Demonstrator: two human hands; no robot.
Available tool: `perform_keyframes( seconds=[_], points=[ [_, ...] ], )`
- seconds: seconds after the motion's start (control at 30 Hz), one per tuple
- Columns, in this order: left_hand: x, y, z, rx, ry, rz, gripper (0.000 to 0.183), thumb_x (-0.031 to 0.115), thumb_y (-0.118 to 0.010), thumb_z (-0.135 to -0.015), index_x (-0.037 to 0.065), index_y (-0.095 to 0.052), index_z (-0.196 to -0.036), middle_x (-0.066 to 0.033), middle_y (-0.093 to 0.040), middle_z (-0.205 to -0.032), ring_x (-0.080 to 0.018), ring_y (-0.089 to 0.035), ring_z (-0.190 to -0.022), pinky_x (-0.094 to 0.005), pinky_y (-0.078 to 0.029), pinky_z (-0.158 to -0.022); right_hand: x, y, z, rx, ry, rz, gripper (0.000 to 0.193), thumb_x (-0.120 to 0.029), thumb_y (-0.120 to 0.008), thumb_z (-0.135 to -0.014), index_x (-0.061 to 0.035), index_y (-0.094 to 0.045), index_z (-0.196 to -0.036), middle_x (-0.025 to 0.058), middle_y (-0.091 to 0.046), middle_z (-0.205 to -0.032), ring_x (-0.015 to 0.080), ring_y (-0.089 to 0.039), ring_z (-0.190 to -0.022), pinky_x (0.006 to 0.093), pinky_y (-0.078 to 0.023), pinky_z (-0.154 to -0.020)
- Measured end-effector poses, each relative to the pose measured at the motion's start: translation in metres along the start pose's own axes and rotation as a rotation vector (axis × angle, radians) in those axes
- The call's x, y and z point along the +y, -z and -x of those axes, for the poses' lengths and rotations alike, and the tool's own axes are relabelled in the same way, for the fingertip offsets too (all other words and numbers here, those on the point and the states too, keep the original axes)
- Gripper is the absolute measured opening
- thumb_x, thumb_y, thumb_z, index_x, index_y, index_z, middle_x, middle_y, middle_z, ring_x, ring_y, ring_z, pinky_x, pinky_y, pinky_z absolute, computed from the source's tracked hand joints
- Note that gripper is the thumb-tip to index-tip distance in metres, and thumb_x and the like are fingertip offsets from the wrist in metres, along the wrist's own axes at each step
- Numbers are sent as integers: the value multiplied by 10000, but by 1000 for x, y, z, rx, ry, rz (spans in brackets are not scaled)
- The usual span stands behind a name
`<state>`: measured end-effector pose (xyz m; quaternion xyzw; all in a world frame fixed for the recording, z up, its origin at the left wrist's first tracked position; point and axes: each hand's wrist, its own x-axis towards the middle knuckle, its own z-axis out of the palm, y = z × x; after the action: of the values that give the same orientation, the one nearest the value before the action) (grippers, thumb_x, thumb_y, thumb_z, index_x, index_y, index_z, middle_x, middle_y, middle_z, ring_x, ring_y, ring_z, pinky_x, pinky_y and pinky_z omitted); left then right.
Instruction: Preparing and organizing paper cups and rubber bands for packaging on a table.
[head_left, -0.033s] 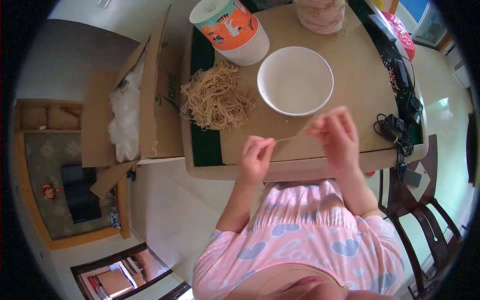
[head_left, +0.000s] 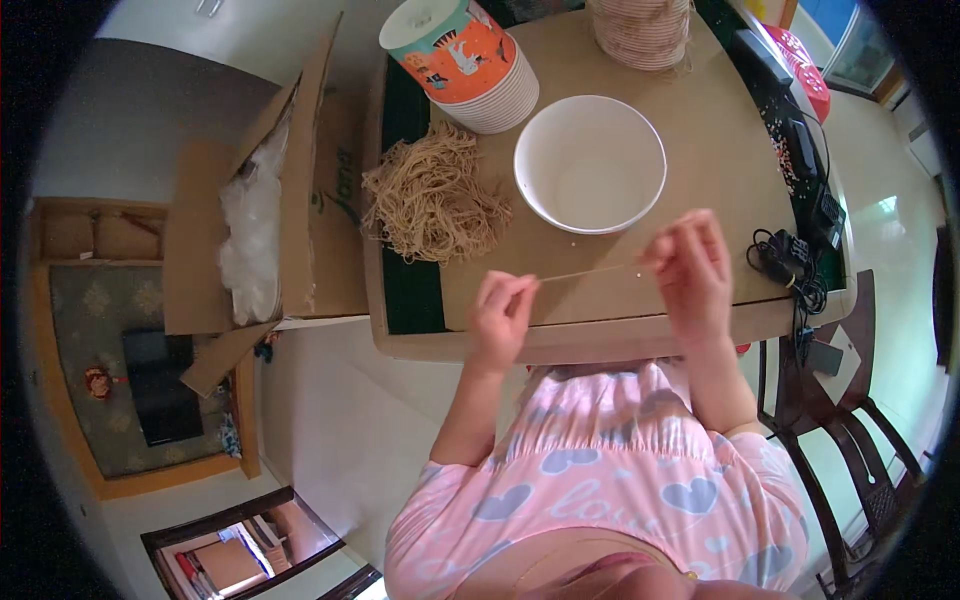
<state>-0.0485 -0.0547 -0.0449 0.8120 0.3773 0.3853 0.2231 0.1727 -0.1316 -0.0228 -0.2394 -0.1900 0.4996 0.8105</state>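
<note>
A thin tan string [head_left: 588, 273] runs nearly straight between my two hands, just above the near edge of the table. My left hand [head_left: 502, 315] pinches one end between thumb and fingertips. At the other end, my right hand [head_left: 694, 268] has its fingertips closed on the string. Just beyond them stands a round white tub [head_left: 590, 165], its pale inside showing. To its left lies a loose, tangled heap of tan string [head_left: 435, 195].
Behind the heap a stack of printed paper tubs [head_left: 475, 65] stands tilted. A string-wrapped stack [head_left: 642, 32] is at the far edge. An open cardboard box [head_left: 325, 240] holding white plastic adjoins the table's left side. A black adapter with cable [head_left: 785, 258] lies right; a dark chair [head_left: 850, 420] stands beyond.
My hands have moved farther apart, the left one slightly left and the right one slightly right. More of the string now shows stretched between them.
</note>
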Motion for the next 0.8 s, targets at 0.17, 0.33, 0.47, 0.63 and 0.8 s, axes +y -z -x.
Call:
perform_keyframes(
  seconds=[0.17,0.33,0.47,0.63,0.8],
  points=[
    [-41,18,-5,1,55,-165,62,53,-715,-809,30,-670,-846,-70,-544,-722,-161,-547,-560,-276,-431,-514,-44,34,-9,139,238,79,25,-70,-475,-983,-79,-498,-978,-20,-425,-762,76,-331,-601,221,-274,-529],
    [-54,30,-16,-147,154,-325,49,88,-700,-819,45,-681,-832,-74,-580,-764,-210,-591,-632,-296,-466,-569,-68,55,-5,166,391,208,38,-80,-494,-979,-67,-515,-950,-17,-406,-719,66,-318,-586,215,-252,-507],
    [-51,36,-40,-305,103,-478,47,88,-675,-831,54,-681,-862,-80,-597,-845,-245,-606,-733,-314,-492,-650,-80,55,0,230,489,371,99,-103,-520,-973,-35,-590,-983,-18,-466,-708,44,-365,-587,198,-265,-512],
    [5,20,-98,-53,19,-172,110,30,-625,-846,56,-671,-943,-73,-607,-923,-230,-596,-780,-322,-500,-690,-73,52,1,291,339,688,142,-85,-567,-948,3,-652,-1019,2,-591,-801,35,-469,-658,171,-347,-561],
    [28,-17,-118,-163,-18,-152,145,133,-647,-856,22,-668,-946,-106,-636,-960,-278,-589,-896,-369,-477,-793,-63,53,1,273,291,689,138,-65,-574,-938,18,-654,-1014,-4,-595,-789,30,-460,-650,167,-345,-568]
  ],
)
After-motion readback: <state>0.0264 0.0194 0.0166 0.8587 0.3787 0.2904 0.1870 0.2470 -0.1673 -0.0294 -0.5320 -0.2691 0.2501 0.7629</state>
